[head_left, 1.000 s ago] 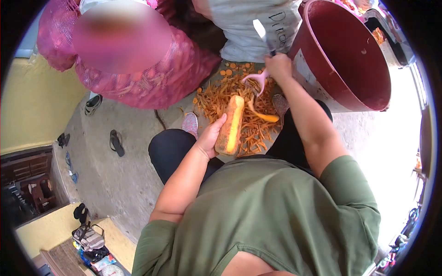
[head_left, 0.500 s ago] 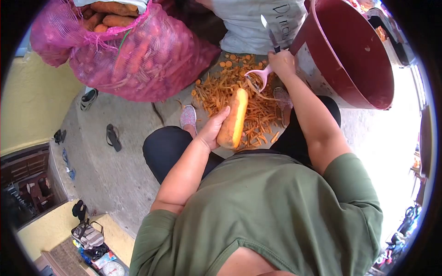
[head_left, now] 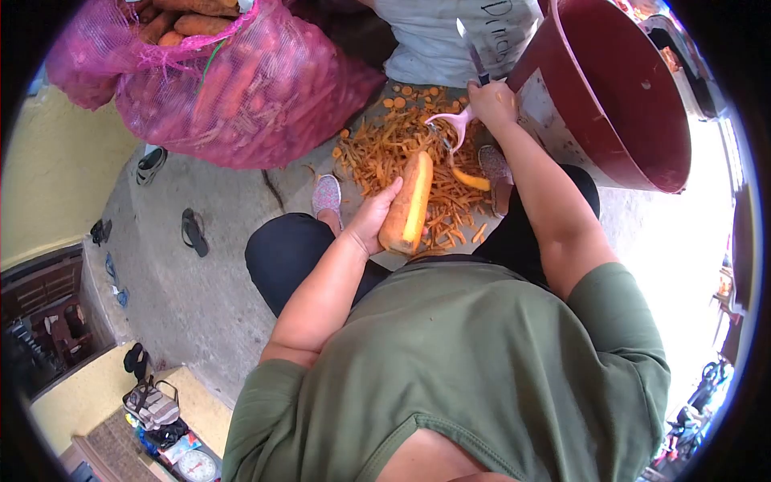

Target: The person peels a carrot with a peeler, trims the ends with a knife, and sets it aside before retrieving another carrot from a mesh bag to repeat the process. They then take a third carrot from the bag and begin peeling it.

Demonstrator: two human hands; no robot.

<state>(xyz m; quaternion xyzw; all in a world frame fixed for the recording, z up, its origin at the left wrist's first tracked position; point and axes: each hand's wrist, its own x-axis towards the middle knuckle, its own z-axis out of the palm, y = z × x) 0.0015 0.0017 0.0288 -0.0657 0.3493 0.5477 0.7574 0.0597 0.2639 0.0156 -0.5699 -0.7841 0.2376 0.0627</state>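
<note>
My left hand [head_left: 375, 215] is closed around a thick carrot [head_left: 408, 210], which points away from me above my lap. A bright peeled band runs down its right side; duller skin covers the rest. In my right hand [head_left: 495, 104] are a pink peeler [head_left: 454, 123] and a knife [head_left: 473, 55], its blade pointing up and away. The peeler's head is just beyond the carrot's far end, apart from it. Near the peeler, a bright orange peel strip [head_left: 471, 179] lies or hangs above the peelings. A heap of peelings [head_left: 377, 153] covers the ground between my feet.
A pink mesh sack [head_left: 241, 104] full of carrots stands at the front left. To the right leans a large dark red tub [head_left: 574, 104]. A white sack [head_left: 450, 44] is straight ahead. Sandals [head_left: 193, 231] and a dial scale [head_left: 197, 466] are at left.
The carrot has turned in my left hand, so more unpeeled skin shows. A bright peel strip now shows beside the peeler. My right hand has shifted only slightly.
</note>
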